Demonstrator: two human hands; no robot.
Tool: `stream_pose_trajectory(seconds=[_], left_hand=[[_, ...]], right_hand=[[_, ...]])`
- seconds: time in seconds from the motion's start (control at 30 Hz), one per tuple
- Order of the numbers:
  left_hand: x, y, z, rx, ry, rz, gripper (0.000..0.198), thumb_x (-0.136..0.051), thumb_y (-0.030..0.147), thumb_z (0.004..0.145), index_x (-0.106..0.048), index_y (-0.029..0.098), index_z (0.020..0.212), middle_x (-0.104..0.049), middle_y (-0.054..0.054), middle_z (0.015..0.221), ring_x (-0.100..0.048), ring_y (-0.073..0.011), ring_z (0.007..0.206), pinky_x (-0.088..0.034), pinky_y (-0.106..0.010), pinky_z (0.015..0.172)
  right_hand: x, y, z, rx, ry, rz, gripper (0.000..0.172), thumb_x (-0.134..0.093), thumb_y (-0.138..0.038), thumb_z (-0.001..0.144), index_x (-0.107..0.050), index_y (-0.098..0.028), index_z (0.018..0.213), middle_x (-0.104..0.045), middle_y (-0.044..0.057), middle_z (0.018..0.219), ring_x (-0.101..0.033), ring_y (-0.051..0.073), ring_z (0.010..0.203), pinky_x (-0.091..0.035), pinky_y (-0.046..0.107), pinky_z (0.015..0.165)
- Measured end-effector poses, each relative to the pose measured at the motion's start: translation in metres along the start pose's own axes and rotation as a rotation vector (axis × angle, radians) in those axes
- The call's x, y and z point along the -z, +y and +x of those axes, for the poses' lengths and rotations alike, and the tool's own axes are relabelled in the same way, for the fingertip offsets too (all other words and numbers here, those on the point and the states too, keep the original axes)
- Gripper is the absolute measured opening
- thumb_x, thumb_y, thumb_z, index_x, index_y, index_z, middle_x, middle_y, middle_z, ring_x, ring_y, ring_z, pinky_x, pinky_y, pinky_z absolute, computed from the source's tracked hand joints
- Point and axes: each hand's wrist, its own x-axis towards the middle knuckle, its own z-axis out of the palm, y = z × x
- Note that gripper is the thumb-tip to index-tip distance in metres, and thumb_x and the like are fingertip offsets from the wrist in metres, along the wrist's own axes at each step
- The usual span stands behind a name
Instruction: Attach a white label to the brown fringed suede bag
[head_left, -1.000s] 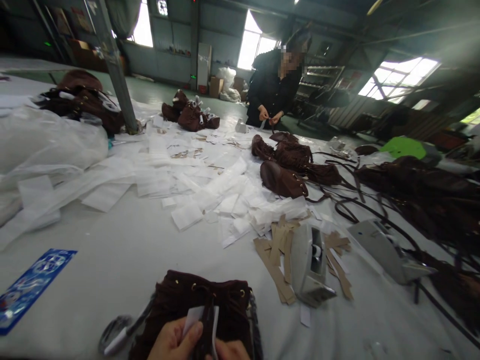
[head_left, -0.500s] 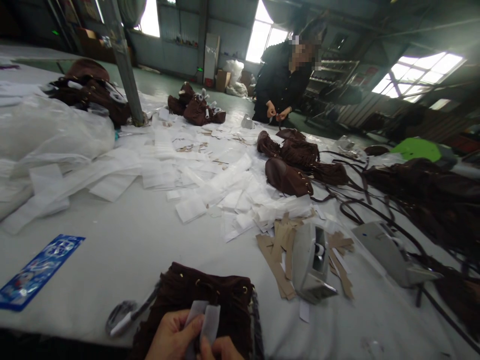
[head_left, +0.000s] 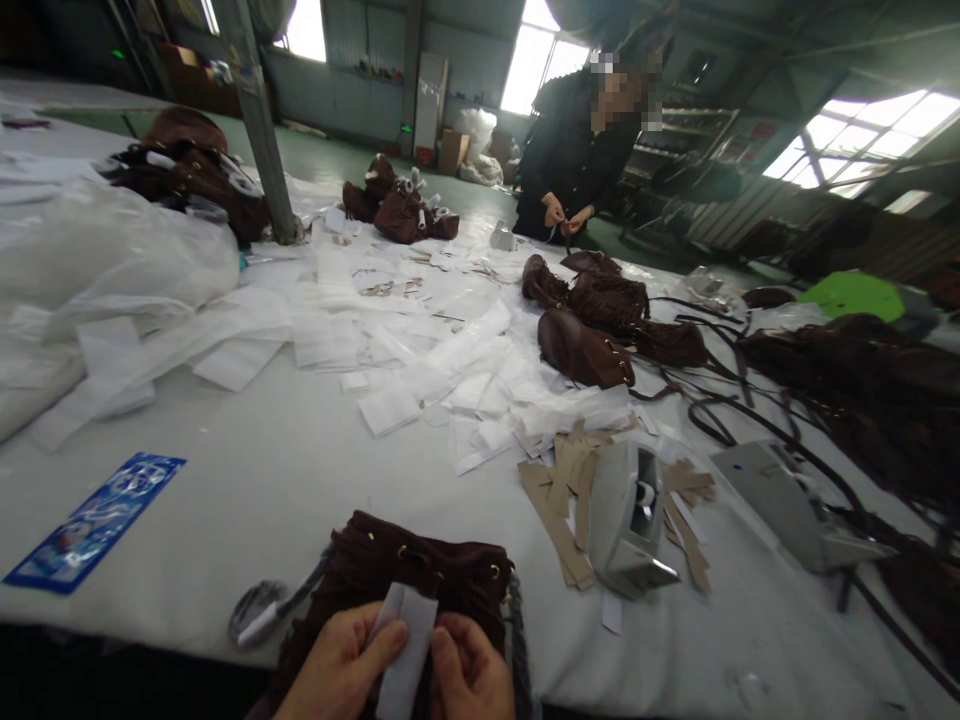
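Note:
A dark brown fringed drawstring bag (head_left: 457, 570) with gold eyelets lies at the table's near edge. Over its front is a folded strip of white foam sheet (head_left: 407, 640). My left hand (head_left: 345, 660) pinches the strip from the left, thumb on top. At the strip's right edge, my right hand (head_left: 474, 668) is closed, thumb against fingers, gripping that edge. What lies under the strip is hidden. A wrapped strap end (head_left: 259, 612) in clear plastic sticks out left of the bag.
Grey tape dispensers (head_left: 622, 530) stand at right among brown card strips (head_left: 551, 510). White foam sheets (head_left: 480, 390) spread mid-table. More brown bags (head_left: 585, 345) lie beyond, and a blue packet (head_left: 94, 525) at left. A post (head_left: 262, 130) rises far left; a co-worker (head_left: 562, 150) stands across the table.
Two separate strip ends between my hands now appear as one folded piece. My right hand has risen to the strip's right edge. The view has shifted slightly.

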Motion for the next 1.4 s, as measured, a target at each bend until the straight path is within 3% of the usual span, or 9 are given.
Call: stream_pose_trajectory(seconds=[0.17,0.3,0.47,0.6,0.7,0.8,1.07,1.27,1.4], left_hand=[[0.005,0.005,-0.005,-0.108,0.047,0.26,0.048,-0.05,0.057,0.085,-0.066,0.012,0.075,-0.053,-0.001,0.065,-0.045,-0.0147,0.062,-0.037,-0.022,0.056],[0.011,0.007,-0.004,-0.126,0.123,0.321,0.05,-0.045,0.059,0.086,-0.067,0.014,0.075,-0.059,-0.002,0.065,-0.051,-0.0166,0.063,-0.04,-0.022,0.056],[0.008,0.004,0.0,-0.113,0.118,0.246,0.047,-0.055,0.058,0.08,-0.063,0.016,0.097,-0.066,-0.004,0.08,-0.06,-0.0215,0.077,-0.048,-0.025,0.068],[0.005,-0.007,0.002,-0.049,0.132,0.094,0.048,-0.053,0.059,0.082,-0.06,0.015,0.096,-0.061,-0.002,0.068,-0.058,-0.0181,0.061,-0.048,-0.025,0.055],[0.005,-0.017,0.004,-0.006,0.124,0.067,0.051,-0.051,0.061,0.083,-0.059,0.013,0.099,-0.059,-0.001,0.062,-0.056,-0.0162,0.055,-0.046,-0.024,0.051],[0.005,-0.023,0.005,-0.006,0.213,0.06,0.053,-0.047,0.063,0.083,-0.061,0.013,0.093,-0.056,0.0,0.057,-0.054,-0.0145,0.051,-0.042,-0.021,0.047],[0.003,-0.021,0.008,-0.085,0.367,0.023,0.048,-0.057,0.06,0.079,-0.06,0.015,0.098,-0.063,0.001,0.058,-0.058,-0.0157,0.05,-0.045,-0.021,0.047],[0.001,-0.02,0.004,-0.185,0.44,0.015,0.05,-0.07,0.056,0.069,-0.066,0.018,0.101,-0.074,-0.004,0.089,-0.068,-0.0217,0.084,-0.054,-0.021,0.07],[-0.001,-0.02,0.002,-0.142,0.46,-0.1,0.055,-0.072,0.057,0.067,-0.07,0.017,0.105,-0.073,-0.006,0.104,-0.067,-0.0254,0.098,-0.056,-0.024,0.081]], right_hand=[[-0.011,-0.024,0.015,-0.081,-0.262,0.127,0.046,-0.073,-0.055,0.069,-0.07,-0.01,0.081,-0.067,0.006,0.067,-0.06,0.016,0.062,-0.048,0.029,0.065],[-0.024,-0.039,0.02,-0.066,-0.191,0.016,0.051,-0.072,-0.059,0.067,-0.07,-0.009,0.078,-0.066,0.005,0.065,-0.056,0.015,0.062,-0.045,0.025,0.059],[-0.032,-0.038,0.028,-0.014,-0.138,-0.009,0.052,-0.067,-0.061,0.07,-0.066,-0.01,0.08,-0.063,0.004,0.066,-0.053,0.012,0.056,-0.044,0.023,0.051],[-0.032,-0.036,0.03,-0.062,-0.16,-0.043,0.055,-0.063,-0.064,0.071,-0.06,-0.011,0.083,-0.058,0.0,0.058,-0.045,0.009,0.038,-0.038,0.022,0.036],[-0.031,-0.041,0.029,-0.068,-0.19,-0.086,0.051,-0.065,-0.06,0.071,-0.061,-0.011,0.084,-0.059,0.001,0.058,-0.049,0.011,0.041,-0.041,0.022,0.04],[-0.029,-0.045,0.03,-0.046,-0.164,-0.145,0.047,-0.068,-0.056,0.069,-0.065,-0.011,0.083,-0.061,0.002,0.061,-0.05,0.011,0.049,-0.041,0.021,0.043],[-0.035,-0.041,0.031,-0.06,-0.152,-0.101,0.046,-0.063,-0.053,0.073,-0.061,-0.009,0.084,-0.051,-0.003,0.055,-0.04,0.008,0.045,-0.037,0.021,0.041],[-0.035,-0.041,0.032,-0.005,-0.136,-0.087,0.046,-0.064,-0.054,0.074,-0.063,-0.009,0.084,-0.057,0.002,0.065,-0.048,0.012,0.059,-0.042,0.022,0.052],[-0.036,-0.038,0.034,-0.022,-0.104,-0.084,0.05,-0.066,-0.058,0.072,-0.064,-0.01,0.086,-0.059,0.002,0.067,-0.047,0.011,0.058,-0.04,0.021,0.05]])
